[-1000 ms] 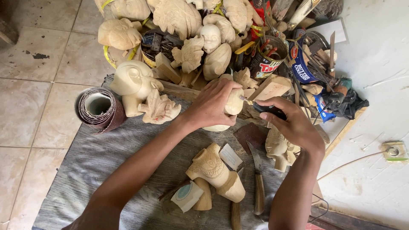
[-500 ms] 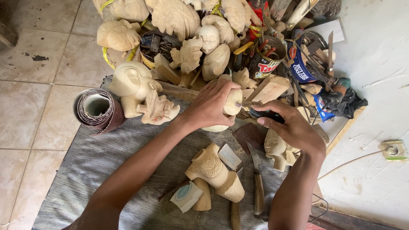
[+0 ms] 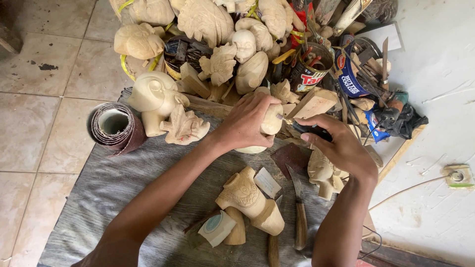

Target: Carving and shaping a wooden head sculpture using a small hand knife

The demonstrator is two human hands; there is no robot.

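Note:
My left hand (image 3: 246, 121) grips a pale wooden carving (image 3: 269, 120), holding it above the grey cloth (image 3: 118, 183). My right hand (image 3: 339, 143) holds a dark rotary tool (image 3: 309, 130) whose thin bit touches the carving's right side. Just under my right hand lies a carved wooden head (image 3: 324, 173). A carved pipe-shaped piece (image 3: 250, 200) rests on the cloth between my forearms.
A pile of unfinished wooden carvings (image 3: 208, 29) fills the far side, with tins of tools (image 3: 316, 69) beside it. A roll of sandpaper (image 3: 115, 126) stands at the left. Two wooden-handled knives (image 3: 299, 217) and a sandpaper scrap (image 3: 292, 155) lie on the cloth. Tiled floor lies left.
Both hands stay in almost the same place; the tool bit keeps against the carving, with only slight shifts of my right hand.

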